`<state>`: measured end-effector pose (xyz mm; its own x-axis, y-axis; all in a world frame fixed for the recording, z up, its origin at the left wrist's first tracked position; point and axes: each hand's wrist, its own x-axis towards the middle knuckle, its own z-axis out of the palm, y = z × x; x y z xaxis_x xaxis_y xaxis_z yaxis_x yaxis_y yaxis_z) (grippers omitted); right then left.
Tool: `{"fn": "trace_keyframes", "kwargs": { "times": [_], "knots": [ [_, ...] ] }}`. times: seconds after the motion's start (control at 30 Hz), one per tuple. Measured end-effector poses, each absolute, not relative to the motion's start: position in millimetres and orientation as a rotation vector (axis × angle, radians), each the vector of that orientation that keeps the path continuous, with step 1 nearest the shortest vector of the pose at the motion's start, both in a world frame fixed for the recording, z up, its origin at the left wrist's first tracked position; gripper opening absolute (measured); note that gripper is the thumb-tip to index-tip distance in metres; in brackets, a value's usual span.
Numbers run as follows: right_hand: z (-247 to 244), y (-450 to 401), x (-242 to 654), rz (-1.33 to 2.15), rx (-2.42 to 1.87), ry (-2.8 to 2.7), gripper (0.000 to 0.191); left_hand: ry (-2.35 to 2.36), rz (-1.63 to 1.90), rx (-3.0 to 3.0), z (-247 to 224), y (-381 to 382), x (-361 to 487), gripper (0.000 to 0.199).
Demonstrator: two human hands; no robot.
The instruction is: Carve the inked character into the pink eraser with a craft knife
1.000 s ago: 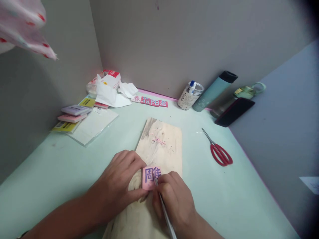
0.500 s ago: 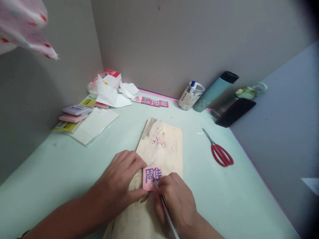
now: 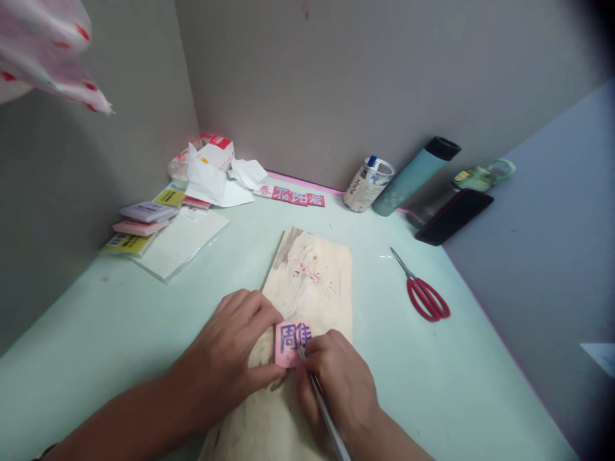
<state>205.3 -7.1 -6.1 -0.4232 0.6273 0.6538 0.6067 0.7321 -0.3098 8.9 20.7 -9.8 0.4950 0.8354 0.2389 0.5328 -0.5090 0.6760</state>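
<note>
A pink rubber carving block (image 3: 287, 360) with a purple written character lies on a wooden board (image 3: 327, 307). My left hand (image 3: 237, 339) grips the block's left side, thumb at its lower edge and fingers at its upper corner. In my right hand (image 3: 339, 381) is a slim metal carving knife (image 3: 323, 406), held like a pen. Its tip touches the block near the middle of the character. My right fingers partly cover the block's right edge. Pink shavings (image 3: 306, 272) are scattered on the board above the block.
Red-handled scissors (image 3: 428, 299) lie to the right. Along the back stand a can with a pen (image 3: 368, 186), a teal bottle (image 3: 416, 176) and a dark phone (image 3: 454, 216). Small carved blocks (image 3: 291, 196), tissues (image 3: 206, 179) and packaged blocks (image 3: 147, 214) sit at the back and left.
The knife and my right hand have shifted very slightly, the knife's rear end swinging a little to the right. My left hand and the block stay in place.
</note>
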Motion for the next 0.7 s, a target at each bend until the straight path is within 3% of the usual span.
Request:
{"fn": "trace_keyframes", "kwargs": {
  "times": [0.4,0.7],
  "knots": [
    [-6.6,-9.1,206.2,0.065,-0.914,-2.119,0.027,1.124,0.745,2.199,-9.2,19.6,8.4,0.028],
    [-12.1,-10.0,209.3,0.097,-0.954,-1.964,0.012,1.125,0.725,2.188,-12.7,20.6,6.9,0.025]
  ]
}}
